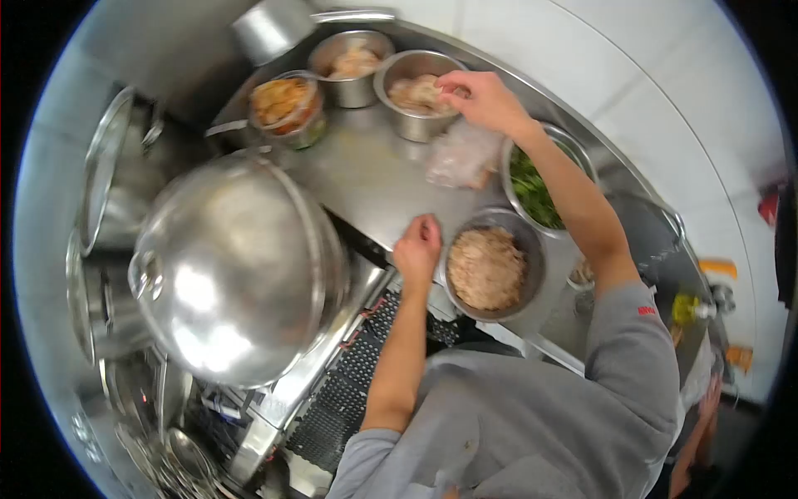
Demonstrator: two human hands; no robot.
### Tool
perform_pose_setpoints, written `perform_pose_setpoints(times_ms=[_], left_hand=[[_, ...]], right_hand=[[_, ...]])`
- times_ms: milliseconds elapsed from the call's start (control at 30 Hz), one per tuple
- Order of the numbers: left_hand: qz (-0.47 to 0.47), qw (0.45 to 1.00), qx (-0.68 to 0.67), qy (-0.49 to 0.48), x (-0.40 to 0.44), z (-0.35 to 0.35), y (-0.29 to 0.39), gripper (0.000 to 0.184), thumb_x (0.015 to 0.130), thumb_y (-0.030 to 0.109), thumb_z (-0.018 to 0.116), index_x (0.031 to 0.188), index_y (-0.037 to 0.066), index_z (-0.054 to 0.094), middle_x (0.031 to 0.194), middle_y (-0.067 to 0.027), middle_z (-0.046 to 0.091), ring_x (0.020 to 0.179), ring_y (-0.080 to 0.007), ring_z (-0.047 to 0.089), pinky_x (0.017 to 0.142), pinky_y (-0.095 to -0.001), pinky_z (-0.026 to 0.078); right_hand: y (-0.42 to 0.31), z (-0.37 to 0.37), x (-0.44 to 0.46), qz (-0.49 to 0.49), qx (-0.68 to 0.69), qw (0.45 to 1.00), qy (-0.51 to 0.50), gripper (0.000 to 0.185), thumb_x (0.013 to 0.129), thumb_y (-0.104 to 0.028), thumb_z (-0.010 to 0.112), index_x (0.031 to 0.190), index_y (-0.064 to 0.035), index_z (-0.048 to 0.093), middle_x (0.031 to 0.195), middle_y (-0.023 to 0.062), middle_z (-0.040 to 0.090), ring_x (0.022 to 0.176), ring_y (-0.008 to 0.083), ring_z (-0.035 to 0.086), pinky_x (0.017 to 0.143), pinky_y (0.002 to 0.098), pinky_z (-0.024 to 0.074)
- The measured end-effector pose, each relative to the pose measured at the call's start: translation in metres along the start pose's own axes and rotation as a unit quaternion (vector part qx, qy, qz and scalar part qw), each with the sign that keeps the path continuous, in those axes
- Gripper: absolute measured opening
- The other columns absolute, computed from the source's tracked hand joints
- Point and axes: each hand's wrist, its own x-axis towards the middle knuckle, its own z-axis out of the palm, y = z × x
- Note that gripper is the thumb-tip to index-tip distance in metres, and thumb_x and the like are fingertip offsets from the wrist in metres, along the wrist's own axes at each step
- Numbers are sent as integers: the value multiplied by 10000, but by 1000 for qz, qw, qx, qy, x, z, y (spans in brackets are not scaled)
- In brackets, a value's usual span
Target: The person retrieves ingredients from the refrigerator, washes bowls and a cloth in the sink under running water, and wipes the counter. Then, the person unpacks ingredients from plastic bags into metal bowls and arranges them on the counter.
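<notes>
My right hand reaches over a steel pot of pale pieces of food, its fingers pinched together at the food; what they hold is too small to name. Over the steel counter, left of a bowl of shredded pale food, my left hand has its fingers curled, and their contents are hidden. A plastic bag lies just below the pot. Leafy greens fill a round container under my right forearm.
A large domed steel lid takes up the left side. Behind it stand a smaller pot and a tub of orange-brown food. A sink is at the right. Another person's arm shows at the lower right.
</notes>
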Motion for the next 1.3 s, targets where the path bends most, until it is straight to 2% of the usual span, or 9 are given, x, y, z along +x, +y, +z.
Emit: perform_pose_setpoints(times_ms=[233, 433, 567, 700, 900, 1000, 1067, 1167, 1300], left_hand=[[-103, 984, -103, -107, 5, -9, 4, 293, 936, 330, 552, 848, 70, 655, 585, -66, 570, 529, -140, 512, 524, -294, 417], [-232, 898, -292, -234, 0, -48, 23, 325, 977, 322, 499, 950, 21, 618, 811, 4, 603, 653, -76, 487, 574, -205, 386], [-170, 963, -173, -117, -16, -64, 41, 242, 973, 235, 521, 1011, -2, 554, 854, -55, 593, 648, -84, 518, 562, -219, 418], [-23, 948, -273, -165, -50, -62, 140, 157, 944, 155, 540, 970, 2, 565, 855, -61, 588, 734, -110, 557, 594, -225, 457], [-16, 827, -280, -487, -175, 103, 226, 399, 942, 284, 547, 1188, -30, 542, 1181, -189, 578, 1088, -281, 561, 954, -344, 408], [-284, 708, -299, -573, -202, 149, 224, 828, 884, 666, 412, 1451, 81, 266, 1477, -138, 301, 1354, -257, 290, 1059, -449, 299], [-383, 551, -361, -648, -212, 146, 230, 1036, 799, 783, 387, 1483, 59, 102, 1530, -120, 177, 1409, -271, 172, 1111, -432, 218], [-397, 336, -560, -645, -231, 146, 258, 721, 857, 633, 513, 1372, 146, 382, 1367, -88, 457, 1251, -261, 452, 969, -370, 414], [-118, 763, -359, -524, -270, 156, 278, 366, 869, 299, 633, 1170, 112, 541, 1172, -109, 579, 1059, -268, 586, 861, -390, 484]], right_hand=[[-13, -115, -262, 256, 152, 878, 375, 268, 898, -118, 606, 1164, -83, 608, 840, 27, 658, 691, 67, 568, 584, 209, 463], [80, -68, -459, 559, 95, 793, 222, 231, 847, -108, 619, 1063, -33, 654, 883, 84, 686, 737, 155, 661, 630, 284, 497], [191, -11, -493, 284, -186, 912, 232, 259, 805, -115, 624, 1052, -53, 672, 972, 193, 674, 911, 357, 641, 797, 385, 514], [225, 8, -486, 419, -135, 887, 143, 286, 763, -130, 653, 1040, -70, 679, 1110, 203, 626, 1000, 358, 611, 871, 397, 486], [135, -82, -477, 462, 33, 876, 133, 308, 736, -134, 680, 1033, -53, 674, 983, 151, 654, 937, 279, 630, 839, 340, 485], [71, -128, -486, 401, 134, 890, 168, 267, 770, -116, 683, 1022, -28, 675, 966, 84, 654, 897, 168, 614, 797, 302, 481], [46, -139, -498, 336, 196, 893, 227, 259, 748, -68, 695, 986, 26, 656, 928, 72, 637, 850, 146, 598, 754, 284, 479], [52, -111, -550, 336, 382, 790, 343, 180, 789, 49, 571, 962, 34, 618, 1027, 76, 597, 965, 142, 550, 837, 270, 434], [37, -85, -580, 288, 531, 667, 436, 329, 914, -235, 540, 1185, -48, 532, 1270, 103, 512, 1188, 227, 480, 1006, 391, 382]])
